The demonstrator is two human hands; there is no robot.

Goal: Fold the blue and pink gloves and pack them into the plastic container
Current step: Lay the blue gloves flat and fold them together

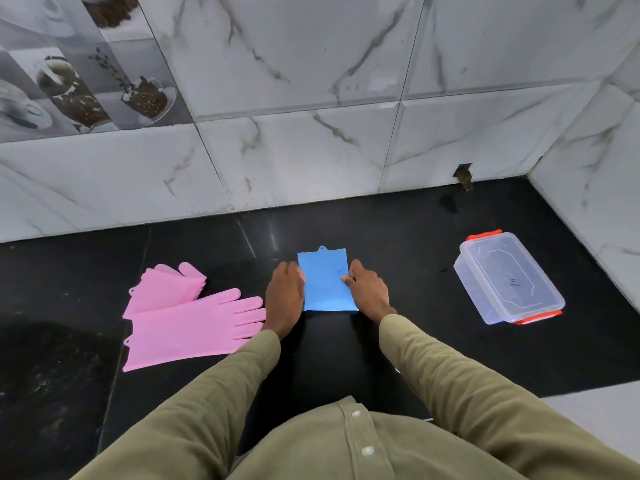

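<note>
Both arms are extending forward in olive sleeves, forearms converging toward the centre. The left hand (284, 296) is resting palm down, fingers curled inward at its right edge. The right hand (367, 289) is mirroring it, thumb pointing left, fingers bent.

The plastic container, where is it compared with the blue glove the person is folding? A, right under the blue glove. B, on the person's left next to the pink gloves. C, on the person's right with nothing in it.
C: the plastic container sits empty to the right of the blue glove.
</note>
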